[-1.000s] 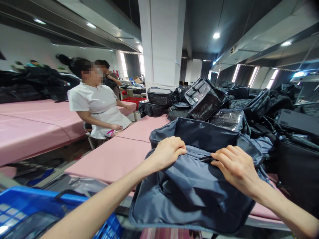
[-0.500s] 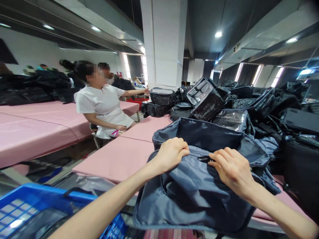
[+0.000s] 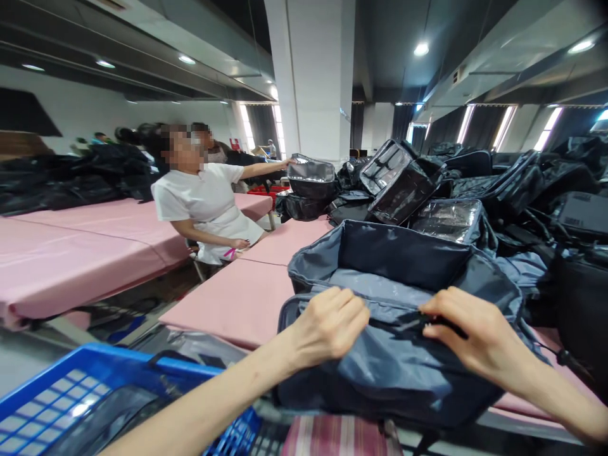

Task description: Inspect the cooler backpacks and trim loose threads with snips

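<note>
Before me stands a dark navy bag (image 3: 403,256) with its box-shaped body open and its grey-blue lining showing. The lid flap (image 3: 380,373) hangs toward me over the near side. My left hand (image 3: 330,323) is closed on the lining along the flap's upper edge. In my right hand (image 3: 468,326), pinched between thumb and fingers, is a small black tool that looks like thread snips (image 3: 415,322). Its tip points left over the lining, beside the seam. My fingers hide most of it.
A pink-covered table (image 3: 228,291) runs under the bag. Many black bags (image 3: 403,183) are piled behind and to the right. At lower left sits a blue plastic basket (image 3: 95,354) with dark fabric inside. A seated co-worker (image 3: 204,202) in white touches a bag (image 3: 311,177) across the table.
My right hand has moved right and a little down with the snips, away from my left hand. The flap has sagged nearer the bag, uncovering more of its inside. The co-worker's bag has tipped.
</note>
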`<state>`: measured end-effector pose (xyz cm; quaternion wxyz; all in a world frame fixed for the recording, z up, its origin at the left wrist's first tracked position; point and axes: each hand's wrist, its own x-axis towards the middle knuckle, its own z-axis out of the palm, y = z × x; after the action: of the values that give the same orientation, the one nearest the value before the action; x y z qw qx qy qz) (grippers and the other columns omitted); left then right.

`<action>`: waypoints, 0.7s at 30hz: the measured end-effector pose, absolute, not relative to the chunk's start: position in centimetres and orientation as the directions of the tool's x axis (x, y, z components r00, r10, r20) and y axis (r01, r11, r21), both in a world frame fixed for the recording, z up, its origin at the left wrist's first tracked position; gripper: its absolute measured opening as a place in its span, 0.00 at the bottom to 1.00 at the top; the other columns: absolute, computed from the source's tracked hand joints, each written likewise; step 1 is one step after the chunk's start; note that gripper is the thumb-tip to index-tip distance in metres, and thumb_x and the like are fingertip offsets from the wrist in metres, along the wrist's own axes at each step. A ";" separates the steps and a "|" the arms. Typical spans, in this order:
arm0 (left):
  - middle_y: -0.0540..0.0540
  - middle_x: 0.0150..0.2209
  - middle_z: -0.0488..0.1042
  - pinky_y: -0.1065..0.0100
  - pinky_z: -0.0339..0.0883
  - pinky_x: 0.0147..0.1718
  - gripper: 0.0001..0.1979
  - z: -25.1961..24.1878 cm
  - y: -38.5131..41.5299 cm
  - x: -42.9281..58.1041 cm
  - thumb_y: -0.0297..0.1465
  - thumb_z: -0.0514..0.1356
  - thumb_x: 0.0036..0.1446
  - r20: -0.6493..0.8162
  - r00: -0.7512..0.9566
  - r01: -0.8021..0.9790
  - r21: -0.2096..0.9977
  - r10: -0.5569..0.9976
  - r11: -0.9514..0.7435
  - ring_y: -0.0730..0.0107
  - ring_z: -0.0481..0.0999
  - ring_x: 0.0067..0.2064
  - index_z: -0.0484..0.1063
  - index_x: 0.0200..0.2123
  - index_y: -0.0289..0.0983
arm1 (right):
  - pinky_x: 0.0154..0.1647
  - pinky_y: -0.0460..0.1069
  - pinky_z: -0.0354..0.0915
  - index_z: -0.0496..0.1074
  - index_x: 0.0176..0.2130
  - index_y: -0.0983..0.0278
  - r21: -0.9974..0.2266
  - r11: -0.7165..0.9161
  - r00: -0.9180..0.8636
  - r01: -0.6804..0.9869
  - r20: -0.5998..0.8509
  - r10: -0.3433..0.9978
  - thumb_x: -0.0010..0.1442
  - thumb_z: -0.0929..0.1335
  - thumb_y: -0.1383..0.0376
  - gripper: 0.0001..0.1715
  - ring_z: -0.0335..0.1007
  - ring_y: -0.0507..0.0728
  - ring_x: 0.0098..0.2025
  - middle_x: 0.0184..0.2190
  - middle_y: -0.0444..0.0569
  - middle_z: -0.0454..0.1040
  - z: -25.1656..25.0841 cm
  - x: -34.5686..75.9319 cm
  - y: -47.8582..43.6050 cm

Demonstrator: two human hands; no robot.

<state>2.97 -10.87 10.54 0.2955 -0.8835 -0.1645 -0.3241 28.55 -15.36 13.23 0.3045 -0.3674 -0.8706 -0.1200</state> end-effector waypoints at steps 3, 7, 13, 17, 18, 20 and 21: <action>0.44 0.28 0.75 0.67 0.61 0.28 0.11 9.2 -11.7 2.5 0.22 0.48 0.57 0.711 0.693 0.427 -0.537 -0.118 -0.727 0.69 0.72 0.32 0.70 0.31 0.33 | 0.30 0.47 0.61 0.70 0.38 0.64 0.271 0.683 -0.672 0.678 0.605 0.427 0.60 0.63 0.69 0.08 0.65 0.52 0.30 0.32 0.49 0.73 11.7 28.8 -17.3; 0.47 0.26 0.75 0.67 0.62 0.28 0.12 8.5 -12.0 2.6 0.22 0.49 0.56 0.719 0.676 0.444 -0.572 -0.161 -0.690 0.71 0.74 0.31 0.72 0.30 0.34 | 0.31 0.48 0.59 0.71 0.40 0.66 0.386 0.631 -0.696 0.673 0.618 0.365 0.59 0.62 0.72 0.11 0.65 0.52 0.31 0.34 0.51 0.73 10.2 28.9 -18.5; 0.46 0.27 0.75 0.68 0.63 0.32 0.10 8.7 -13.5 3.6 0.22 0.51 0.57 0.813 0.581 0.560 -0.417 -0.019 -0.716 0.70 0.73 0.31 0.72 0.32 0.34 | 0.30 0.48 0.58 0.71 0.38 0.68 0.374 0.650 -0.688 0.662 0.646 0.330 0.59 0.62 0.72 0.09 0.63 0.52 0.30 0.33 0.50 0.72 10.0 29.1 -18.2; 0.48 0.25 0.72 0.73 0.64 0.26 0.10 9.5 -16.5 4.4 0.28 0.52 0.59 0.731 0.212 0.642 0.396 0.649 -0.656 0.73 0.71 0.27 0.69 0.28 0.35 | 0.30 0.47 0.57 0.71 0.39 0.68 0.358 0.674 -0.692 0.646 0.648 0.319 0.59 0.63 0.71 0.09 0.63 0.52 0.30 0.32 0.50 0.72 9.7 29.2 -18.3; 0.50 0.21 0.69 0.75 0.63 0.22 0.12 9.7 -17.0 4.6 0.30 0.50 0.60 0.625 0.162 0.608 0.547 0.764 -0.576 0.75 0.69 0.23 0.69 0.27 0.35 | 0.30 0.47 0.57 0.71 0.39 0.67 0.354 0.681 -0.694 0.641 0.646 0.318 0.59 0.63 0.71 0.09 0.63 0.52 0.30 0.32 0.50 0.72 9.6 29.3 -18.3; 0.51 0.19 0.67 0.76 0.61 0.19 0.13 9.9 -17.6 4.6 0.32 0.50 0.61 0.520 0.145 0.581 0.644 0.842 -0.498 0.76 0.67 0.21 0.68 0.27 0.35 | 0.30 0.48 0.58 0.71 0.40 0.67 0.348 0.692 -0.698 0.633 0.643 0.316 0.59 0.62 0.72 0.10 0.63 0.52 0.30 0.32 0.50 0.72 9.4 29.4 -18.4; 0.50 0.22 0.69 0.76 0.62 0.21 0.11 9.9 -17.6 4.5 0.32 0.51 0.60 0.546 0.159 0.604 0.605 0.823 -0.518 0.75 0.69 0.23 0.69 0.30 0.35 | 0.30 0.48 0.58 0.71 0.40 0.68 0.347 0.695 -0.699 0.630 0.642 0.314 0.59 0.62 0.72 0.10 0.63 0.52 0.30 0.33 0.51 0.72 9.3 29.5 -18.4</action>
<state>4.51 -17.57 9.86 -0.1237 -0.7511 -0.4749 -0.4416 29.47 -18.41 9.31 0.2793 -0.2691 -0.8771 -0.2833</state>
